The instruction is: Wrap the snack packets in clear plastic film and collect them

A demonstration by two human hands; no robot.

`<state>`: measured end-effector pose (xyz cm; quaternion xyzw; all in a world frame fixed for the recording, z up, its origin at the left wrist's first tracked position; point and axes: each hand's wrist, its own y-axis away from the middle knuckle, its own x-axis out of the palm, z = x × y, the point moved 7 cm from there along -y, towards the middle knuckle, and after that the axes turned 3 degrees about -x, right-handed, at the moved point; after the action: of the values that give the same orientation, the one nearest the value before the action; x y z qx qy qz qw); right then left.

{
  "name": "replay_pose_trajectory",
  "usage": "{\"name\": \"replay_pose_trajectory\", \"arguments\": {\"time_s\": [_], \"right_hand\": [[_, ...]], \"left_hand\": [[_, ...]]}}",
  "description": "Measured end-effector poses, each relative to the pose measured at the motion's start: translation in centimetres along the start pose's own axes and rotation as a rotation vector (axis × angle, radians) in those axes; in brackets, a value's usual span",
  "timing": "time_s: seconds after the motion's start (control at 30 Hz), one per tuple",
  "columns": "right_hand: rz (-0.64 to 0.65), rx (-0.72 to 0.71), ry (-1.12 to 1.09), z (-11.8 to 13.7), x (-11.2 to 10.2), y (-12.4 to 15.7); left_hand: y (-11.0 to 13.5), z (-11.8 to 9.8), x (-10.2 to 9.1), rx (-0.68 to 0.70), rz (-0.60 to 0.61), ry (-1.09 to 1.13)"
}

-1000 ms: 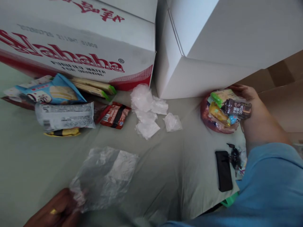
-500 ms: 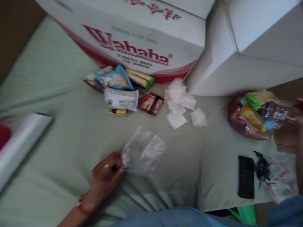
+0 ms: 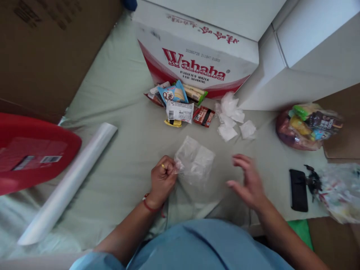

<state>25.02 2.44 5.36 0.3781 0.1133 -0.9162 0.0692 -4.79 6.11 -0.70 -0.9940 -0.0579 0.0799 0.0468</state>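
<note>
My left hand (image 3: 163, 178) is closed on the gathered end of a clear plastic bag (image 3: 197, 159), which has something white and flat in it. To the right of the bag, my right hand (image 3: 247, 182) hangs over the cloth, thumb and fingers apart, with nothing in it. Beyond the hands lies a heap of wrapped snacks: a blue packet (image 3: 176, 92), a white packet (image 3: 180, 111), a red-brown packet (image 3: 204, 116) and a yellow one (image 3: 173, 123). Beside them sit several small white packets (image 3: 230, 108), one (image 3: 248, 129) lying apart.
A white Wahaha carton (image 3: 197, 56) stands behind the snacks. At right are a bowl of snacks (image 3: 289, 129), a black phone (image 3: 298, 189), keys (image 3: 313, 182) and a plastic bag (image 3: 341, 193). A plastic film roll (image 3: 70, 183) and a red object (image 3: 36, 153) lie left.
My right hand has come from the snack bowl at the far right to beside the clear bag, its fingers spread. My left hand still grips the bag. The camera view has shifted.
</note>
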Motion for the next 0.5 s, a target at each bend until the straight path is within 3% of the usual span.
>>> {"name": "replay_pose_trajectory", "arguments": {"time_s": [0.1, 0.17, 0.27, 0.4, 0.5], "right_hand": [[0.004, -0.194, 0.015, 4.5, 6.7, -1.9], [-0.013, -0.248, 0.010, 5.9, 8.2, -3.3], [-0.010, -0.162, -0.032, 6.2, 6.9, -4.8], [0.093, 0.128, -0.230, 5.8, 3.7, -5.3], [0.169, 0.346, -0.451, 5.6, 2.0, -4.8]], "left_hand": [[0.0, 0.3, 0.2, -0.046, 0.033, 0.018], [0.1, 0.3, 0.3, -0.053, 0.065, 0.008], [-0.1, 0.5, 0.3, -0.056, 0.069, -0.047], [-0.5, 0.9, 0.2, -0.073, 0.086, -0.116], [-0.8, 1.1, 0.5, -0.109, 0.180, -0.068]]}}
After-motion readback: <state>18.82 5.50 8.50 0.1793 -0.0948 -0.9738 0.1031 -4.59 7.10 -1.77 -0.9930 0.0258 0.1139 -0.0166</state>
